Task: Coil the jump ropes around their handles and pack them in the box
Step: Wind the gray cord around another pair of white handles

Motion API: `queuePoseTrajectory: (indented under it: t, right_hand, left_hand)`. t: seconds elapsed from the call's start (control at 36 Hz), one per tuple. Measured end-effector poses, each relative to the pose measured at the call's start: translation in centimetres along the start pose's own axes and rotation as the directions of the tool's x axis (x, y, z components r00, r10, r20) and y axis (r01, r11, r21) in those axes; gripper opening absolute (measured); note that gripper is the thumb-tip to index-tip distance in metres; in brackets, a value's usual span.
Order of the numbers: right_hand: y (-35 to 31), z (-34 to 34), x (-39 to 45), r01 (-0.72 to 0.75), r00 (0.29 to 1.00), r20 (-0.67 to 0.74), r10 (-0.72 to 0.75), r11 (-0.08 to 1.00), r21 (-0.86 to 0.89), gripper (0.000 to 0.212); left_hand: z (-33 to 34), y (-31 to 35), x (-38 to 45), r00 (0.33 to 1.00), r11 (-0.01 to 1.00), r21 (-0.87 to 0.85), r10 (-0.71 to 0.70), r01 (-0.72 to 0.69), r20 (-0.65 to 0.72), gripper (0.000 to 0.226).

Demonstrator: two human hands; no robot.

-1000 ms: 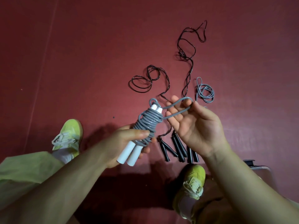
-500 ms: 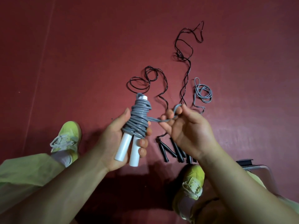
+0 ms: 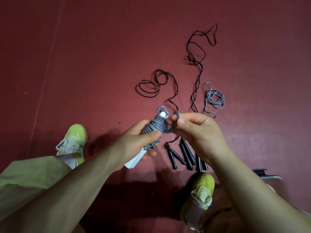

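Looking down, we see the left hand (image 3: 134,145) reaching in from the lower left with its fingers and thumb curled round the grey rope bundle (image 3: 155,130); this grip is closed on the coils just above the two white handles (image 3: 134,161), which poke out below the palm. The bundle tilts, its white top end (image 3: 162,114) pointing away from us. The right hand (image 3: 198,133) comes in from the lower right, thumb and fingers pinching the last loop of grey rope (image 3: 175,115) just beside the top of the bundle, a closed grip on that free end.

We can read no writing or brand on anything.

Half a second ago the right hand sat apart from the bundle, with a short stretch of rope taut between them; now it has closed in and touches the coils, and the loop is drawn small. The left hand has rolled over, so we see its back where the palm and fingertips showed before, and the handles have swung to slant toward us.

On the red floor (image 3: 84,64) beyond the bundle lie two black ropes (image 3: 175,91) and a small loose grey coil (image 3: 215,98); their black handles (image 3: 183,157) lie just right of the bundle. A case corner (image 3: 269,177) shows further right, and yellow-green shoes (image 3: 74,142) sit on either side.
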State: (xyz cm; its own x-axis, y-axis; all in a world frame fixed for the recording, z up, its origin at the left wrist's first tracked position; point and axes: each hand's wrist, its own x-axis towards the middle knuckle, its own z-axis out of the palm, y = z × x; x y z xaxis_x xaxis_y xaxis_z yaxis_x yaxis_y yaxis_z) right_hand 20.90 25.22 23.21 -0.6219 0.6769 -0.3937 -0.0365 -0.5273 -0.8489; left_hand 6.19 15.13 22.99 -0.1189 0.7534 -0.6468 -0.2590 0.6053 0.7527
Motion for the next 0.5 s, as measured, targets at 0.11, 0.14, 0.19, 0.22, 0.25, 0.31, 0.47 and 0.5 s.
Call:
queuePoseTrajectory:
  t: [0.11,0.14,0.19,0.22,0.25,0.31,0.47,0.5]
  right_hand:
    - [0.3,0.4,-0.2,-0.044,0.998,-0.04,0.041,0.996,-0.08,0.012]
    - [0.4,0.4,-0.2,-0.062,0.997,-0.056,0.058,0.995,-0.075,0.014]
    - [0.7,0.5,-0.2,-0.103,0.992,-0.073,0.101,0.994,-0.026,0.013]
    - [0.7,0.5,-0.2,-0.13,0.989,-0.073,0.131,0.991,0.021,0.01]
    - [0.7,0.5,-0.2,-0.161,0.983,-0.077,0.167,0.984,0.079,0.011]
    - [0.8,0.3,-0.1,-0.218,0.967,-0.096,0.238,0.96,0.177,0.013]
    - [1.3,-0.5,0.4,-0.314,0.89,-0.212,0.404,0.879,0.36,0.01]
    - [1.3,-0.5,0.4,-0.315,0.888,-0.211,0.41,0.874,0.37,0.009]
  left_hand:
    - [0.2,-0.6,-0.1,1.0,0.996,0.086,-0.014,0.012,0.022,0.019]
    - [0.3,-0.7,0.0,1.0,0.995,0.102,-0.021,0.018,0.021,0.022]
    - [0.4,-0.8,0.1,1.0,0.992,0.127,-0.021,0.019,0.014,0.025]
    - [0.5,-0.9,0.2,1.0,0.991,0.132,-0.015,0.015,0.003,0.028]
    - [0.5,-0.9,0.2,1.0,0.991,0.136,-0.008,0.01,-0.011,0.034]
    - [0.7,-0.8,0.2,0.999,0.991,0.131,0.011,-0.006,-0.039,0.044]
    - [1.3,-0.3,-0.1,0.995,0.995,-0.085,0.048,-0.055,-0.086,0.025]
    - [1.3,-0.3,-0.1,0.996,0.995,-0.083,0.04,-0.047,-0.076,0.022]
